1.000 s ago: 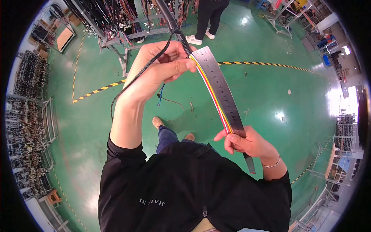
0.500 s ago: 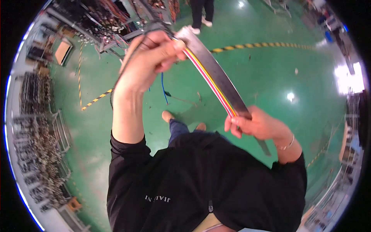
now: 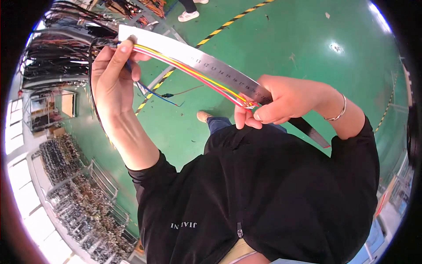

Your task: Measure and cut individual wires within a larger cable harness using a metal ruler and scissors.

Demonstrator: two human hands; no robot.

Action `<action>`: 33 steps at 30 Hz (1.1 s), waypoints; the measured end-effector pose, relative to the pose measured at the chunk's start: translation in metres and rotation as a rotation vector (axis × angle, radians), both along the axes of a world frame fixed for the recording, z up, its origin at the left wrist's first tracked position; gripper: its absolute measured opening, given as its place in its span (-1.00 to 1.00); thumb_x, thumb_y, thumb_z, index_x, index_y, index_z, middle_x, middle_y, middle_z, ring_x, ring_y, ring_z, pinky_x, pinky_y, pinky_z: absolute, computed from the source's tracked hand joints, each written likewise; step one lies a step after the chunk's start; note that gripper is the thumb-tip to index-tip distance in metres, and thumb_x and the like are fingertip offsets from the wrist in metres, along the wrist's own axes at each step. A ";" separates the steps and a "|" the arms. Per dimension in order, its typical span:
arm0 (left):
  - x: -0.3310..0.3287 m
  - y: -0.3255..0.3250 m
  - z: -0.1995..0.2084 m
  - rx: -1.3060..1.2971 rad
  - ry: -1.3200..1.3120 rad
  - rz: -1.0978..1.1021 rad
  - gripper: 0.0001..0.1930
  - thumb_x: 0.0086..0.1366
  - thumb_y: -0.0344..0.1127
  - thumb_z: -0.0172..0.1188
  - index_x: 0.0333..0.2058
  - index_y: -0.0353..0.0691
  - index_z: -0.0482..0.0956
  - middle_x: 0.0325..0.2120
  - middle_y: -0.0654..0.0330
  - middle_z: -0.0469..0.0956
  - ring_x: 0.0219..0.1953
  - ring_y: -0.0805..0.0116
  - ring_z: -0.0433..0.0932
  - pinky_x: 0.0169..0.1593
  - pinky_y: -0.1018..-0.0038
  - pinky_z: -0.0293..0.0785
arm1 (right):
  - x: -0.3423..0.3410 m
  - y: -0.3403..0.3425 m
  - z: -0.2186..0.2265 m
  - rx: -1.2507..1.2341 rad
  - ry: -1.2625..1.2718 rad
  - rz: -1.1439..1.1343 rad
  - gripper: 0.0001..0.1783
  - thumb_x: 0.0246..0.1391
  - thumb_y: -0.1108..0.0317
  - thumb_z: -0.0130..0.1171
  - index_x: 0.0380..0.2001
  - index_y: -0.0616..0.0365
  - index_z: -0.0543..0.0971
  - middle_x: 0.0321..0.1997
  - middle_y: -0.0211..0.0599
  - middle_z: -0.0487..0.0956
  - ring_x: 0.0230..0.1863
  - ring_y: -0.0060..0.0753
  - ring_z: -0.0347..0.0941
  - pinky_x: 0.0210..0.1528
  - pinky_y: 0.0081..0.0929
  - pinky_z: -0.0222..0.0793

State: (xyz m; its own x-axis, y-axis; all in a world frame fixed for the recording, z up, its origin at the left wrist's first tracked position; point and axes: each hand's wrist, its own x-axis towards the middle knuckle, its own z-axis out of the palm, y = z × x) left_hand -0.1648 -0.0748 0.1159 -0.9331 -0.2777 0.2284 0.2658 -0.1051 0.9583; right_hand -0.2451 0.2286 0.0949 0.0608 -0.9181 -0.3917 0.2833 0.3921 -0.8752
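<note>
A steel ruler (image 3: pixel 215 67) is held out in front of the body between the two hands, slanting from the upper left toward the lower right. Near its upper-left end it is pinched by the closed fingers of the left hand (image 3: pixel 112 74), with the thumb laid over the yellow, red and white wires (image 3: pixel 187 68) that are stretched along the ruler's lower edge. At the same hand, a black-wrapped cable (image 3: pixel 103 42) is led off to the left, a thin black cord (image 3: pixel 91 81) is draped beside the wrist, and a blue wire (image 3: pixel 161 97) is suspended below. The wires' other ends and the ruler are gripped by the fingers of the right hand (image 3: pixel 291 100), past which the ruler's dark end projects. A silver bracelet (image 3: pixel 341 110) is worn on the right wrist. The green floor (image 3: pixel 281 53) is crossed by black-and-yellow tape (image 3: pixel 217 31); dark wire bundles (image 3: pixel 50 59) are seen at the upper left.
</note>
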 end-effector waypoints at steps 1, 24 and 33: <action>0.000 0.000 0.000 -0.005 -0.005 -0.012 -0.88 0.26 -0.42 0.25 -0.28 -0.35 0.61 -0.32 0.08 0.67 -0.43 0.38 0.66 -0.59 0.64 0.29 | 0.001 0.001 0.000 -0.008 -0.015 0.008 -0.68 -0.03 0.50 -0.07 -0.19 0.29 0.54 -0.46 -0.49 0.45 -0.65 -0.78 0.12 -0.62 -0.69 0.08; 0.007 0.004 0.009 -0.041 -0.041 0.091 -0.86 0.33 -0.40 0.18 -0.22 -0.37 0.56 -0.40 0.16 0.63 -0.49 0.45 0.60 -0.45 0.64 0.43 | -0.005 0.005 0.002 0.007 -0.365 -0.033 -0.78 -0.17 0.45 -0.14 -0.47 0.38 0.44 -0.55 -0.26 0.40 -0.79 -0.78 -0.07 -0.79 -0.73 -0.11; 0.000 0.009 0.014 -0.022 -0.042 0.114 -0.85 0.32 -0.41 0.19 -0.23 -0.39 0.56 -0.42 0.14 0.63 -0.49 0.45 0.59 -0.45 0.63 0.45 | -0.014 0.004 0.007 0.014 -0.410 -0.033 -0.92 -0.20 0.45 -0.14 -0.57 0.20 0.35 -0.55 -0.19 0.42 -0.81 -0.80 -0.10 -0.83 -0.73 -0.17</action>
State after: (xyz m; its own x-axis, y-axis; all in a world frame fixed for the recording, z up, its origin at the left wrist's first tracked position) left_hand -0.1648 -0.0658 0.1299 -0.9047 -0.3777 0.1972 0.2346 -0.0552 0.9705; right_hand -0.2587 0.2325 0.1022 0.1850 -0.9171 -0.3532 0.6199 0.3878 -0.6822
